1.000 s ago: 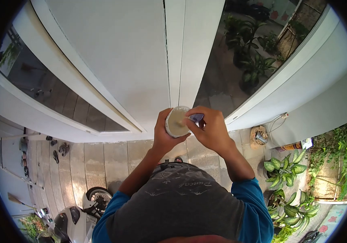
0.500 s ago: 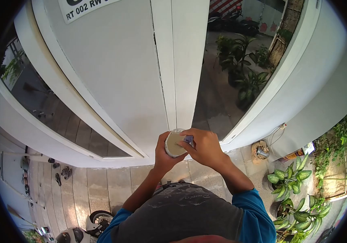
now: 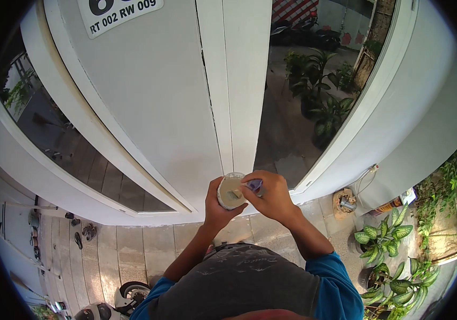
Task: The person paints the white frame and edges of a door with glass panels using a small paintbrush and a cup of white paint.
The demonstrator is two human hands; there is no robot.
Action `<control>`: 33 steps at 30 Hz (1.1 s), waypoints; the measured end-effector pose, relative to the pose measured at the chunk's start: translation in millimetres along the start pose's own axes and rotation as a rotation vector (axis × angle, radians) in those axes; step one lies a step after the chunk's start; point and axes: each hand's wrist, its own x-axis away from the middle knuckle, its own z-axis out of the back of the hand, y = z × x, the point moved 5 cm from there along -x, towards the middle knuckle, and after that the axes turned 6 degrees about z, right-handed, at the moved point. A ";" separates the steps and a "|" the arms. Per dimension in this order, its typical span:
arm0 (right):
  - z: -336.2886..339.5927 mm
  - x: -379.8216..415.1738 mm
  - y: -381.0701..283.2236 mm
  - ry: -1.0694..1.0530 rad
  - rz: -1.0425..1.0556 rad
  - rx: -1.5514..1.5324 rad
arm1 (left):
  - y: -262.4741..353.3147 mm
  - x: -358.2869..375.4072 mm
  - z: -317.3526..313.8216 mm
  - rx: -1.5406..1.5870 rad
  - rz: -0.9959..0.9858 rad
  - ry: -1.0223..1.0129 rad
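- The left hand [image 3: 216,208] grasps a small white tub [image 3: 233,175], fingers and thumb around its side.
- The tub is in front of the person's chest, near the white door frame [image 3: 241,106], its open top showing pale paste [image 3: 229,186].
- The right hand [image 3: 272,198] pinches a purple tool [image 3: 255,185] at the tub's right edge; how deep its tip sits in the paste, I cannot tell.
- Potted plants [image 3: 383,234] stand on the floor at the right.
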 end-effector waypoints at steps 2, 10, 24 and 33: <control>2.2 3.1 12.5 0.124 -0.077 -0.117 | -2.9 -0.5 2.4 -0.012 -0.013 0.007; 5.8 6.8 44.6 0.261 -0.273 -0.348 | -5.1 -1.1 4.7 0.053 0.033 0.025; 28.3 -12.3 98.3 0.710 -0.420 -1.088 | 1.9 3.6 15.7 0.061 0.069 0.122; 161.2 -121.6 -23.1 0.568 0.772 0.107 | 1.7 8.6 17.8 0.089 0.083 0.109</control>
